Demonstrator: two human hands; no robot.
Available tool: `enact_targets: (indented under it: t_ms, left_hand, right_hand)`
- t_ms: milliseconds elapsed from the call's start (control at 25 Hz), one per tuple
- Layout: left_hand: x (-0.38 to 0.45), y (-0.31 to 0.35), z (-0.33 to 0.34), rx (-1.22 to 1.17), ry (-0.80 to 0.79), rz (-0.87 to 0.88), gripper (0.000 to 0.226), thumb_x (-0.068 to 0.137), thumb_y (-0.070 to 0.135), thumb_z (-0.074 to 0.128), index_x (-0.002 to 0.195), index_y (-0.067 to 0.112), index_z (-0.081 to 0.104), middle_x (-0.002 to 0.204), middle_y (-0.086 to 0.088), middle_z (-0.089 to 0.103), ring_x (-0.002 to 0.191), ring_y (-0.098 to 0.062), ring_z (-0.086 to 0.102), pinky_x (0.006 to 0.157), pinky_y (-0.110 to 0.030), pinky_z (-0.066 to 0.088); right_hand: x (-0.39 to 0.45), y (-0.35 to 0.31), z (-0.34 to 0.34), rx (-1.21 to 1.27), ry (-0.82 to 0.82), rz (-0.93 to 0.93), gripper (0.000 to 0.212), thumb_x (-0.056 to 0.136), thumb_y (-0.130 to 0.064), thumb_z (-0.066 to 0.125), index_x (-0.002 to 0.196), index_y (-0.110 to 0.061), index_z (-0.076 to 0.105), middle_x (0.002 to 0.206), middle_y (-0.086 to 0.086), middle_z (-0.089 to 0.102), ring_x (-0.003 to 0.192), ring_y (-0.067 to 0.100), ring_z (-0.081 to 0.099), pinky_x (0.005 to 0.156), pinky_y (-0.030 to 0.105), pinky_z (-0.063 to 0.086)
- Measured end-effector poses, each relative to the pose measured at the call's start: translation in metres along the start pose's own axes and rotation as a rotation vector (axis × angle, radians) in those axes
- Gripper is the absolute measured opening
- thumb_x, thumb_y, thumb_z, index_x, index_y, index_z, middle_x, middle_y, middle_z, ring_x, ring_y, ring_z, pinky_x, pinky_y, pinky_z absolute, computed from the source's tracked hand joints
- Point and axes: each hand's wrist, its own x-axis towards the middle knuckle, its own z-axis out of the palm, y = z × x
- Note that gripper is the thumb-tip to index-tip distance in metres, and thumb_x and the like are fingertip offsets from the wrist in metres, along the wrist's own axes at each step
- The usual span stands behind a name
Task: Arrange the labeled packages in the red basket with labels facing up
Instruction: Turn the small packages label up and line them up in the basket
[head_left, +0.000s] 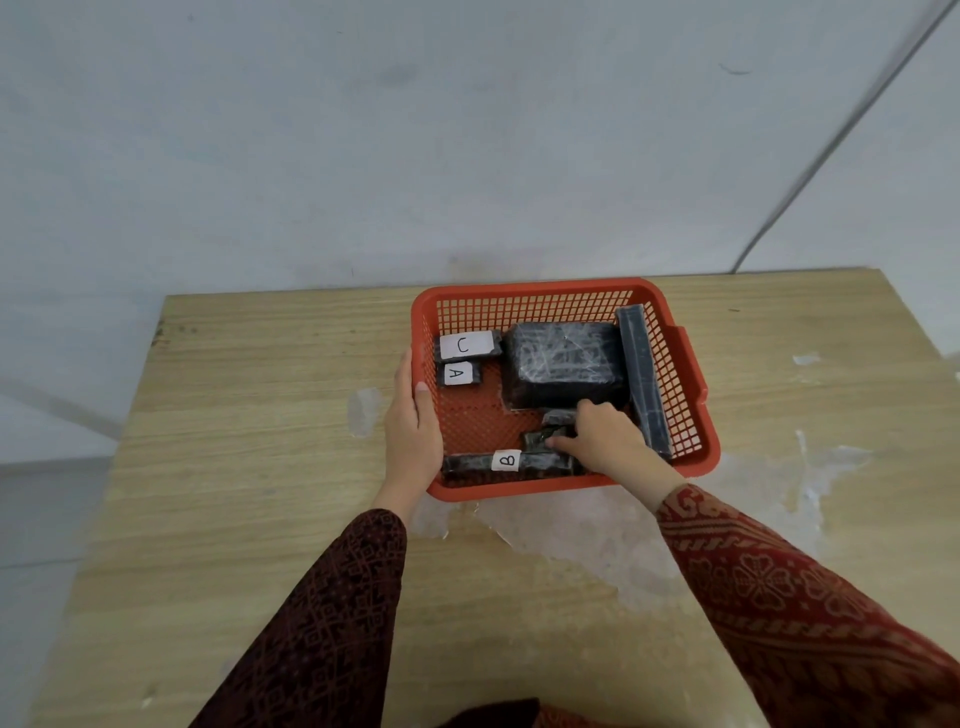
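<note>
Right hand (602, 441) pinches a small black package (545, 438); left hand (413, 421) grips the basket (691, 364) wall.

small package (550, 435) half hidden under right hand (597, 439), label unseen

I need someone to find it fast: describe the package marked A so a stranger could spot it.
Look in the red basket on the wooden table, at its far left corner. The package marked A lies just nearer than the C package; it is the smallest labeled one.
</note>
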Motion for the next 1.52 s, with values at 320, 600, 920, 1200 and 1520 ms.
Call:
enact_targets:
  t_ms: [320,600,920,1200,1520]
  left_hand:
    - [0.001,-0.003,0.001,0.01,-0.004,-0.008,0.049,0.104,0.031,0.025,0.152,0.03,0.019,0.154,0.005,0.037,0.137,-0.012,0.042,0.114,-0.04,0.036]
    - [0.002,-0.004,0.001,0.006,-0.009,-0.006,0.049,0.103,0.032,0.025,0.152,0.029,0.018,0.159,0.0,0.03,0.144,-0.018,0.033,0.117,-0.045,0.031]
    - [0.001,-0.004,0.002,-0.014,0.015,0.017,0.049,0.104,0.026,0.027,0.152,0.024,0.022,0.157,-0.003,0.035,0.143,-0.019,0.035,0.117,-0.044,0.031]
    - [0.002,-0.005,0.0,-0.013,0.017,0.017,0.049,0.104,0.027,0.027,0.152,0.024,0.022,0.157,-0.003,0.034,0.143,-0.018,0.035,0.116,-0.043,0.032]
    - [0.004,-0.005,0.0,-0.007,0.005,0.011,0.049,0.104,0.029,0.026,0.153,0.026,0.02,0.159,0.001,0.03,0.145,-0.013,0.029,0.119,-0.039,0.027]
  right_hand:
    - [-0.006,0.009,0.0,0.364,0.056,-0.023,0.046,0.073,-0.028,0.081,0.102,-0.011,0.05,0.092,0.007,0.06,0.083,0.024,0.06,0.066,0.032,0.046]
    - [-0.018,0.019,-0.024,0.331,0.327,-0.309,0.021,0.078,-0.02,0.074,0.098,-0.016,0.067,0.088,-0.001,0.054,0.08,0.017,0.055,0.069,0.029,0.042]
    - [-0.02,-0.022,-0.005,0.619,0.281,-0.444,0.028,0.078,-0.008,0.074,0.104,-0.015,0.068,0.091,-0.005,0.068,0.081,0.003,0.061,0.078,0.019,0.05]
    - [-0.002,-0.048,0.02,0.502,0.192,-0.525,0.024,0.082,-0.008,0.07,0.106,-0.006,0.068,0.131,0.01,0.059,0.116,0.021,0.058,0.1,0.023,0.042]
    - [0.011,-0.062,0.011,-0.132,0.144,-0.668,0.024,0.083,-0.005,0.064,0.104,-0.008,0.053,0.129,0.011,0.047,0.079,0.036,0.062,0.066,0.042,0.051]
